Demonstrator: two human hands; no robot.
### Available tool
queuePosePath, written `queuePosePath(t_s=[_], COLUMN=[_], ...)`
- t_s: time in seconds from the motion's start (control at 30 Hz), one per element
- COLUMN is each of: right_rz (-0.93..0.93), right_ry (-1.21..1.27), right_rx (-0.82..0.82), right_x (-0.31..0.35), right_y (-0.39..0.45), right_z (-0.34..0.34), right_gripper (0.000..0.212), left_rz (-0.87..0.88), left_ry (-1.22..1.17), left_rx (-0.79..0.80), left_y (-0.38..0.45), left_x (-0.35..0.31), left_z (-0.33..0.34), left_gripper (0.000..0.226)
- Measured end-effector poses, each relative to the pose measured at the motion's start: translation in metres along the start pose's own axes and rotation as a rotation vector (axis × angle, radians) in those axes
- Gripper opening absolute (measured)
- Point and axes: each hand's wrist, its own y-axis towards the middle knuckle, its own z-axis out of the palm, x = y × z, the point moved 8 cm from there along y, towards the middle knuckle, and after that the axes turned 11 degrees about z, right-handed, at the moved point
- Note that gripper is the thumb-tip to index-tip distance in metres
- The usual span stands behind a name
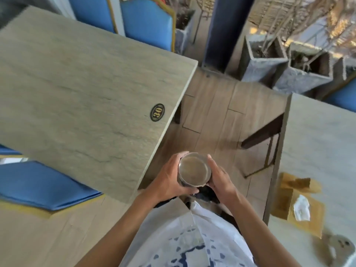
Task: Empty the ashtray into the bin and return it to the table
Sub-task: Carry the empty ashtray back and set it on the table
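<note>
Ashtray (194, 170): round, clear glass, upright, opening facing up, greyish-brown residue across the inside. Held in mid-air over the plank floor (217, 112), in the aisle between two tables, just off the near corner of the left one; touching neither.

Left hand (169, 179): cupped round the ashtray's left side, fingers close together and curled under the base, thumb laid along the rim at top left.

Right hand (219, 179): cupped against the ashtray's right side, thumb up beside the rim, remaining fingers wrapped below; exact spread not discernible.

Left table (86, 83): pale stone-look top, bare apart from a black oval plaque (157, 112) with gold "30" near its right edge.

Right table (317, 143): similar top, partly in frame. Wooden tissue box (300, 201) near its left edge, white tissue showing through the slot. Second round object (340, 245) at the lower right, blurred, identity not certain.

Blue upholstered chairs (146, 24) with gold trim behind the left table; another blue seat (44, 185) at lower left.

Grey square planters (260, 60) with bare branches at upper right, well apart from the hands.

Pale patterned garment (192, 241) at bottom centre.
</note>
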Motion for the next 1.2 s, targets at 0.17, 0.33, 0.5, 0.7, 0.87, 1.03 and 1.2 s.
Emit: queuePosePath(t_s=[0.17,0.33,0.5,0.7,0.87,1.03,1.2], right_rz=[-0.009,-0.061,-0.142,-0.158,-0.224,-0.234,-0.228], right_ry=[-0.335,-0.632,-0.765,-0.791,-0.852,-0.838,-0.747], right_rx=[0.203,0.385,0.480,0.540,0.521,0.438,0.375], right_x=[-0.011,-0.036,-0.059,-0.086,-0.116,-0.147,-0.154], right_y=[0.000,-0.010,-0.036,-0.066,-0.082,-0.087,-0.087], right_z=[0.035,0.090,0.161,0.246,0.336,0.419,0.479], right_gripper=[0.050,0.059,0.060,0.073,0.077,0.054,0.043], left_rz=[-0.161,-0.300,-0.362,-0.385,-0.361,-0.333,-0.325], left_ry=[-0.133,-0.164,-0.155,-0.116,-0.163,-0.147,-0.114], left_rx=[-0.201,-0.377,-0.561,-0.701,-0.768,-0.798,-0.802], left_y=[-0.062,-0.136,-0.199,-0.275,-0.351,-0.428,-0.487], left_x=[0.004,0.011,0.016,0.038,0.069,0.099,0.127], left_z=[-0.004,-0.006,-0.033,-0.090,-0.145,-0.208,-0.266], left_gripper=[0.101,0.105,0.106,0.105,0.104,0.105,0.103])
